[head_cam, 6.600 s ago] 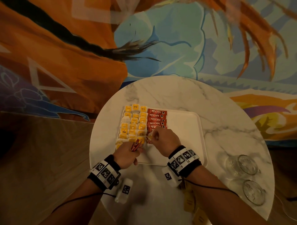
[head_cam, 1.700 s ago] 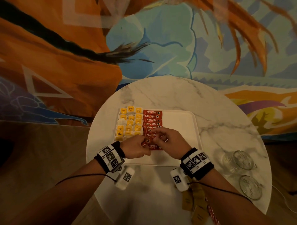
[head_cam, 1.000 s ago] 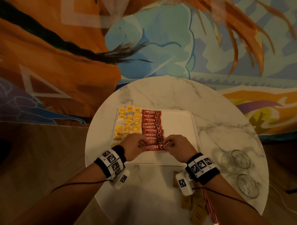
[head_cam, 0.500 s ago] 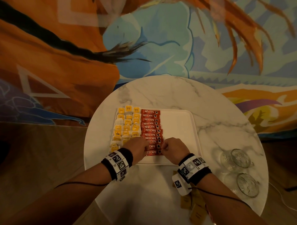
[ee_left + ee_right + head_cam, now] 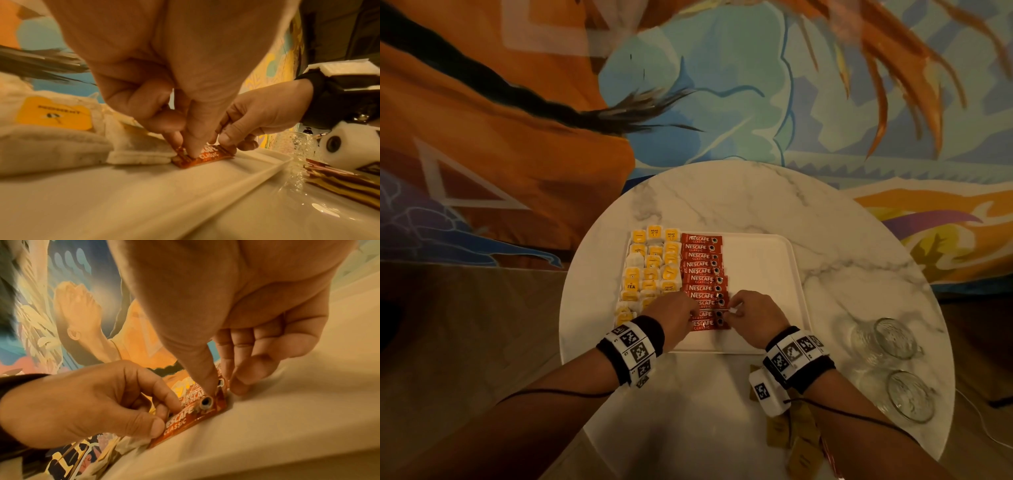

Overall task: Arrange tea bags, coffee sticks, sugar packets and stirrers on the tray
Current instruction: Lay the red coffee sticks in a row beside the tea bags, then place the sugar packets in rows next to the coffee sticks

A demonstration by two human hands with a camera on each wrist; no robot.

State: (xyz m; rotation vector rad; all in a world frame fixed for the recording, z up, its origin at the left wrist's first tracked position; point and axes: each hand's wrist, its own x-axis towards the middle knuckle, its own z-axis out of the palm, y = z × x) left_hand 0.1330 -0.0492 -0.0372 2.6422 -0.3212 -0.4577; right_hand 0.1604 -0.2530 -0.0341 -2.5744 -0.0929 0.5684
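A white tray (image 5: pixel 760 267) lies on the round marble table (image 5: pixel 756 192). Yellow-tagged tea bags (image 5: pixel 650 270) fill its left side in three columns. Beside them runs a column of red Nescafe coffee sticks (image 5: pixel 700 270). My left hand (image 5: pixel 690 311) pinches the left end of a coffee stick (image 5: pixel 207 157) at the near end of that column. My right hand (image 5: pixel 732 310) holds the right end, index finger pressed down and thumb beside it, as the right wrist view shows (image 5: pixel 224 386). The hands hide the sticks under them.
Two glass cups (image 5: pixel 887 337) (image 5: pixel 911 395) stand at the table's right edge. Brown sugar packets (image 5: pixel 791 438) and red-striped stirrers (image 5: pixel 828 452) lie near the front edge under my right forearm. The tray's right half is bare.
The red column has grown toward me by several sticks. Both hands have drawn back to the tray's near end and now hold the ends of the nearest sticks.
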